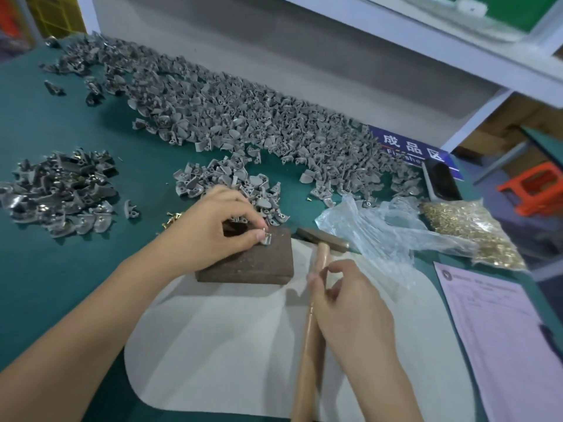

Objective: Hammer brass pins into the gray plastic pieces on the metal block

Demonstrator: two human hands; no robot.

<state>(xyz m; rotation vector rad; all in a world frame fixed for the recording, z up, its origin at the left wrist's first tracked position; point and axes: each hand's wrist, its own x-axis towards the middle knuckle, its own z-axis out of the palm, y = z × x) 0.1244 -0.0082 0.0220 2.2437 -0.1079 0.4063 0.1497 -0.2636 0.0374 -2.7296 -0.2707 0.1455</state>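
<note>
Now the left hand [219, 226] pinches a gray piece [265, 239] on the block [253, 257].
Right hand [350, 303] grips the hammer [316, 287]; an off-center blow could hit fingers.

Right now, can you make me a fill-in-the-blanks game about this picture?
1. The right hand grips a ____ by its wooden handle.
2. The left hand pinches a gray plastic piece on the metal ____.
3. The bag of brass pins lies to the block's ____.

Missing words: hammer; block; right
</note>
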